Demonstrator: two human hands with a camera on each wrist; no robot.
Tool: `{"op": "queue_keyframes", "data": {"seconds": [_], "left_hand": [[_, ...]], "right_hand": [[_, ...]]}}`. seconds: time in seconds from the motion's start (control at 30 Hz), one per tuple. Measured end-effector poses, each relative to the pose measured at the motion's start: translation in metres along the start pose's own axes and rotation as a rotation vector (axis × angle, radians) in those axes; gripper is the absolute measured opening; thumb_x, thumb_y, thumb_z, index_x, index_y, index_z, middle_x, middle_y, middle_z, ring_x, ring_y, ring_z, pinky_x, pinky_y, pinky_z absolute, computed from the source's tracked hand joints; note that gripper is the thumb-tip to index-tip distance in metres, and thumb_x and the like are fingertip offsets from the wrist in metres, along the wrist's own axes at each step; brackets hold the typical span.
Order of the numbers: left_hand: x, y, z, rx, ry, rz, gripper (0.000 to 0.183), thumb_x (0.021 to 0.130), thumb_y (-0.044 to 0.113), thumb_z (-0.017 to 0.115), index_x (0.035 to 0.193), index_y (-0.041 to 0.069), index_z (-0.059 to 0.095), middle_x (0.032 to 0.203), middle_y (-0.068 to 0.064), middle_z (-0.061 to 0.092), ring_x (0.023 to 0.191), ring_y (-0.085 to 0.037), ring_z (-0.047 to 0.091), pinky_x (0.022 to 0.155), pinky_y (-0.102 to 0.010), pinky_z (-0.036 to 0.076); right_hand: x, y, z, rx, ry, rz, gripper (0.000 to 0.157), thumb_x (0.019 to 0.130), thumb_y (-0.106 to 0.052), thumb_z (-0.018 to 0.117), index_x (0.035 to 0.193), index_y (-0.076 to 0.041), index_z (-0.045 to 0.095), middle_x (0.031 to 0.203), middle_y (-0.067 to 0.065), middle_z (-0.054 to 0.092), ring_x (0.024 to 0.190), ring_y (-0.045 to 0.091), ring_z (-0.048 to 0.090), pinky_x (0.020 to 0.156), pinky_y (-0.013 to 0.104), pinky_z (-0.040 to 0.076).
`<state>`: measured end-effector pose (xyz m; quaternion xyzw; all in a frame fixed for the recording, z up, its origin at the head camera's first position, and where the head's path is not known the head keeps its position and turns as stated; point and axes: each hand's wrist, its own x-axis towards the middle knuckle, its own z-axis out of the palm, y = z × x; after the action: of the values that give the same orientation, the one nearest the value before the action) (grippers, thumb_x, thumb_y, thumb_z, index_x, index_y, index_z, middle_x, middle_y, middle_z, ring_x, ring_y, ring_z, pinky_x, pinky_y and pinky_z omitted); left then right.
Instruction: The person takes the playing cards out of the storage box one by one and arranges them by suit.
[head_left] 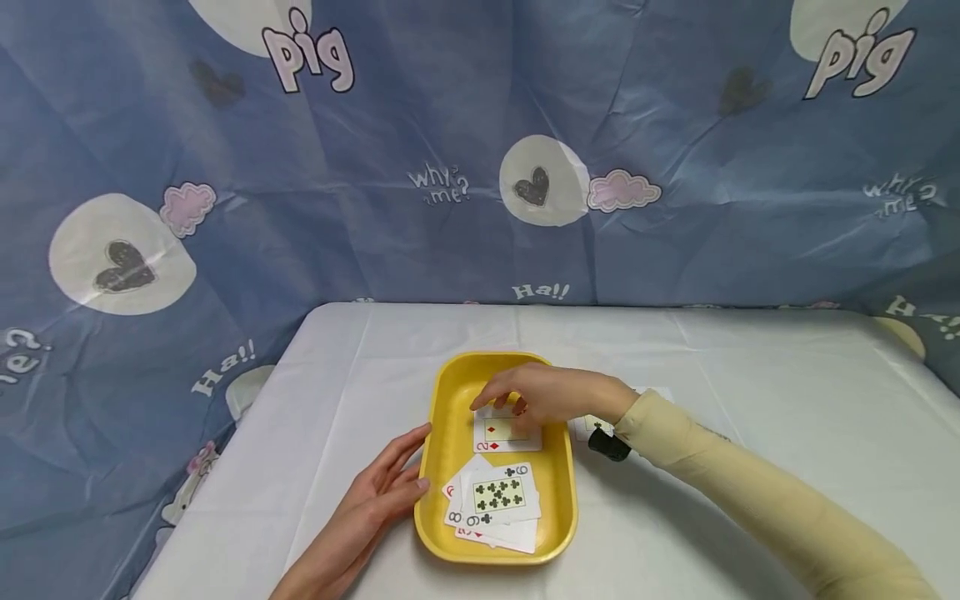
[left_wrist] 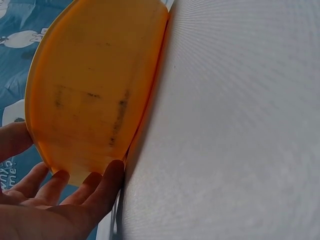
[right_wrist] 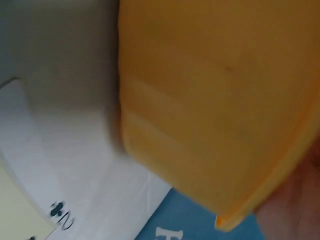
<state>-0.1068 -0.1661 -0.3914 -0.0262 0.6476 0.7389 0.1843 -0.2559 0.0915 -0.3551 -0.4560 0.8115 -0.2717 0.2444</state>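
Note:
A yellow tray [head_left: 429, 542] lies on the table. My left hand [head_left: 375, 496] rests at its left side, thumb at the rim and fingertips against the outer wall. In the left wrist view, the fingers [left_wrist: 112, 185] lie loosely along that wall. My right hand [head_left: 551, 392] reaches over the right rim with fingers bent downward. Below it a two of diamonds [head_left: 483, 437] lies flat inside, partly covered by the hand. Nearer me, a nine of clubs [head_left: 498, 494] tops several overlapping cards. In the right wrist view, the tray's outer wall [right_wrist: 215, 100] hides the right fingertips.
Right of the tray, cards lie on the white tablecloth [head_left: 360, 358], partly hidden under the right forearm; one is a club card [head_left: 585, 429]. A black device [head_left: 609, 445] sits below the right wrist. Blue printed cloth [head_left: 450, 242] hangs behind the table.

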Motion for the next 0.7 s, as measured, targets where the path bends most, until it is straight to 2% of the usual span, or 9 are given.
{"op": "queue_keyframes", "data": {"seconds": [0.17, 0.33, 0.53, 0.7], "left_hand": [[0.0, 0.0, 0.001, 0.002, -0.002, -0.005, 0.062, 0.093, 0.015, 0.066, 0.149, 0.023, 0.039, 0.158, 0.0, 0.025, 0.139, -0.026, 0.037, 0.104, -0.038, 0.044], [0.0, 0.0, 0.001, 0.0, -0.004, -0.005, 0.062, 0.094, 0.014, 0.066, 0.149, 0.023, 0.039, 0.158, 0.0, 0.024, 0.139, -0.026, 0.037, 0.104, -0.037, 0.044], [0.001, -0.002, 0.001, 0.003, -0.014, -0.008, 0.063, 0.094, 0.015, 0.066, 0.15, 0.023, 0.038, 0.159, -0.001, 0.023, 0.14, -0.026, 0.036, 0.103, -0.037, 0.044], [0.001, -0.001, 0.0, 0.013, -0.006, -0.005, 0.063, 0.093, 0.016, 0.066, 0.149, 0.024, 0.039, 0.158, 0.001, 0.025, 0.14, -0.025, 0.036, 0.103, -0.035, 0.044]], "right_hand": [[0.01, 0.0, 0.0, -0.097, -0.047, 0.033, 0.063, 0.08, 0.001, 0.077, 0.138, -0.015, 0.058, 0.125, -0.001, 0.06, 0.103, 0.017, 0.059, 0.088, 0.026, 0.05], [0.02, 0.003, -0.001, -0.115, -0.096, 0.095, 0.068, 0.078, 0.002, 0.078, 0.14, -0.017, 0.056, 0.116, 0.001, 0.056, 0.096, 0.017, 0.058, 0.082, 0.023, 0.049], [0.028, 0.008, 0.003, -0.21, -0.104, 0.092, 0.06, 0.079, -0.007, 0.081, 0.133, -0.023, 0.062, 0.112, 0.001, 0.05, 0.093, 0.015, 0.05, 0.078, 0.023, 0.043], [0.032, 0.009, 0.005, -0.185, -0.084, 0.092, 0.051, 0.081, -0.012, 0.082, 0.127, -0.026, 0.064, 0.107, 0.004, 0.05, 0.09, 0.016, 0.048, 0.075, 0.023, 0.04]]}}
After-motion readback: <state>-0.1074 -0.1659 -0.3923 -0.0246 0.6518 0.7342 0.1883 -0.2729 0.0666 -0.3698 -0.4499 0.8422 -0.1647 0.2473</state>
